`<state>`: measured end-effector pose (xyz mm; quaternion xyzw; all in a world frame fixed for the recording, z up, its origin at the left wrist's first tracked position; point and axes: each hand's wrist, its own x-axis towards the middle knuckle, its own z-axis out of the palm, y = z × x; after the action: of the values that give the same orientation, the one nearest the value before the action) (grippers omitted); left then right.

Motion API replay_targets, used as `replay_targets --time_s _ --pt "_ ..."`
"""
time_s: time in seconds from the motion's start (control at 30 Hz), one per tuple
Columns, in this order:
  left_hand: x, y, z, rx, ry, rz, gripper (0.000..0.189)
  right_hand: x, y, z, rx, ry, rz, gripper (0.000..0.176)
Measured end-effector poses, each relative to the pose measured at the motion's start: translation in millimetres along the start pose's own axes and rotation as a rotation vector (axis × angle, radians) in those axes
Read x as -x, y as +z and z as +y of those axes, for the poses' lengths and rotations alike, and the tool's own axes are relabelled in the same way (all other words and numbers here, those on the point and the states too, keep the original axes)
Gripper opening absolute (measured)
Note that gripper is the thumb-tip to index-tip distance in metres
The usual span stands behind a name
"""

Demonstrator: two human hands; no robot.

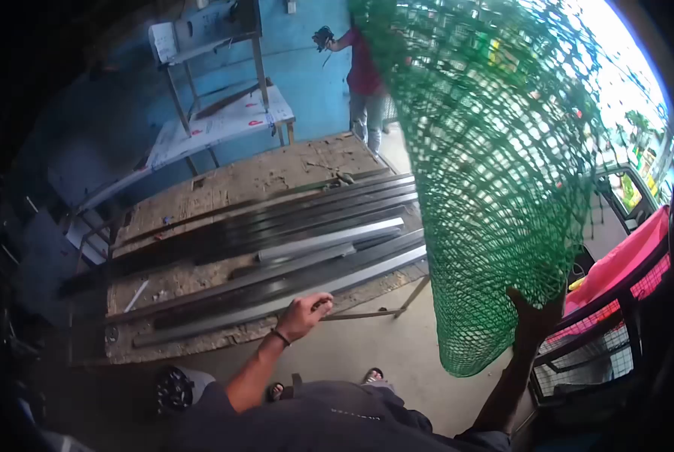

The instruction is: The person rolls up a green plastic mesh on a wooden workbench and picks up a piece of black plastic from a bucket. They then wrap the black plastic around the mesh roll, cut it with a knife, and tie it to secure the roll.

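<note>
The left hand [304,313] sits at centre bottom of the frame, at the near edge of the workbench [231,184]. Its fingers are curled together into a loose fist and rest against the nearest of the metal strips [307,252]. Whether they actually clamp the strip cannot be told. A dark band [280,337] circles the left wrist.

The metal strips lie side by side in a long bundle across the wooden bench top, running from centre left to centre right of the frame.

The right hand [536,320] appears at lower right, in shadow. Its fingers are closed on the lower part of the green mesh [495,173], with the thumb raised against the net. The green mesh hangs as a large bag-like sheet from the top right of the frame down to lower right, clear of the bench and just beside the ends of the strips.

A pink crate [623,264] stands at the right edge, behind the mesh. A white table [224,124] stands beyond the bench at upper left. Another person in a red shirt [365,68] stands at upper centre, by the blue wall.
</note>
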<state>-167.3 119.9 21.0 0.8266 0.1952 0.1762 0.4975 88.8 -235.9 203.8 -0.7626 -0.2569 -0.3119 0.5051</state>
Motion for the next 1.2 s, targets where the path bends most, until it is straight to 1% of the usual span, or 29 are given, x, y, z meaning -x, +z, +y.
replay_targets --time_s 0.03,0.07,0.1,0.13,0.17,0.23,0.3,0.33,0.37,0.4,0.5,0.53,0.57,0.63,0.67,0.7,0.73,0.77,0.8,0.83,0.9,0.93,1.03,1.07,1.13,1.17,1.2 --pt "-9.5 17.4 7.6 -0.01 0.035 0.003 0.03 1.4 -11.6 24.3 0.004 0.057 0.03 0.089" --pt "-16.7 27.1 19.1 -0.057 0.022 -0.007 0.03 2.1 -23.1 40.0 0.012 0.067 -0.002 0.089" --pt "-30.5 34.3 32.0 -0.104 0.019 -0.014 0.029 -3.5 -31.7 54.7 0.032 0.09 0.001 0.093" --pt "-40.3 37.9 36.9 -0.115 -0.049 -0.015 0.027 -8.1 -39.4 66.9 0.051 0.108 0.005 0.097" --pt "-49.3 42.0 33.1 -0.079 0.0 0.063 0.024 -10.9 -44.5 76.5 0.052 0.107 -0.02 0.097" --pt "-66.7 41.0 32.2 -0.094 -0.03 0.152 0.02 -9.6 -50.5 92.9 0.01 0.191 -0.01 0.097" --pt "-86.8 35.4 29.0 0.004 -0.022 0.215 0.014 -5.9 -53.7 111.4 0.022 0.21 -0.019 0.099" --pt "-98.2 30.9 28.9 0.041 -0.05 0.245 0.014 -4.2 -52.5 114.6 0.054 0.215 -0.024 0.101" --pt "-110.6 25.9 25.7 0.017 -0.037 0.266 0.014 -2.1 -51.9 118.2 0.086 0.218 -0.03 0.102" --pt "-126.0 22.3 16.5 0.075 -0.016 0.288 0.014 -0.4 -51.3 127.3 0.099 0.174 -0.052 0.105" --pt "-191.1 4.6 -12.2 0.286 0.09 0.369 0.017 4.6 -45.3 134.6 0.15 0.191 -0.099 0.107" --pt "-216.2 -1.2 -20.3 0.312 0.1 0.417 0.016 4.4 -41.0 129.7 0.154 0.218 -0.099 0.111" --pt "-243.9 -8.1 -24.8 0.34 0.112 0.468 0.016 1.5 -36.3 125.9 0.158 0.213 -0.107 0.111" --pt "-293.6 -25.6 -31.4 0.495 0.029 0.469 0.016 2.1 -28.6 119.1 0.086 0.337 -0.145 0.113" --pt "-319.5 -31.7 -41.5 0.457 0.042 0.531 0.016 6.4 -28.0 121.2 0.249 0.317 -0.155 0.115" --pt "-343.4 -35.5 -56.9 0.419 0.051 0.588 0.017 6.4 -22.2 116.1 0.264 0.316 -0.168 0.115" --pt "-364.6 -39.4 -72.3 0.429 0.037 0.584 0.017 6.2 -13.5 108.4 0.233 0.342 -0.165 0.116" --pt "-386.3 -43.8 -87.4 0.35 0.003 0.601 0.017 5.6 -4.1 102.5 0.201 0.368 -0.159 0.117" --pt "-405.8 -47.5 -99.4 0.27 -0.031 0.615 0.017 6.5 3.3 99.3 0.278 0.347 -0.144 0.118" --pt "-423.0 -48.1 -112.5 0.281 -0.044 0.604 0.017 7.0 9.8 94.2 0.298 0.35 -0.149 0.118" --pt "-456.0 -52.1 -134.3 -0.129 -0.09 0.74 0.012 0.8 33.1 77.0 0.315 0.224 -0.179 0.115" --pt "-471.5 -53.7 -145.3 -0.175 -0.207 0.728 0.012 -1.9 43.5 70.4 0.29 0.207 -0.206 0.113" --pt "-507.4 -62.0 -182.9 -0.382 -0.266 0.64 0.018 -5.3 68.5 47.1 0.388 0.25 -0.256 0.111" --pt "-511.9 -63.0 -188.7 -0.37 -0.274 0.636 0.018 -6.4 78.9 39.8 0.391 0.206 -0.248 0.111" --pt "-520.5 -65.1 -193.1 -0.519 -0.16 0.691 0.02 -4.9 88.8 36.8 0.439 0.188 -0.262 0.111" --pt "-537.2 -62.6 -214.3 -0.505 -0.166 0.685 0.02 -5.6 92.7 34.3 0.477 0.178 -0.277 0.111" --pt "-563.2 -59.9 -246.9 -0.613 0.105 0.643 0.021 -9.6 98.1 30.0 0.454 0.201 -0.298 0.111"
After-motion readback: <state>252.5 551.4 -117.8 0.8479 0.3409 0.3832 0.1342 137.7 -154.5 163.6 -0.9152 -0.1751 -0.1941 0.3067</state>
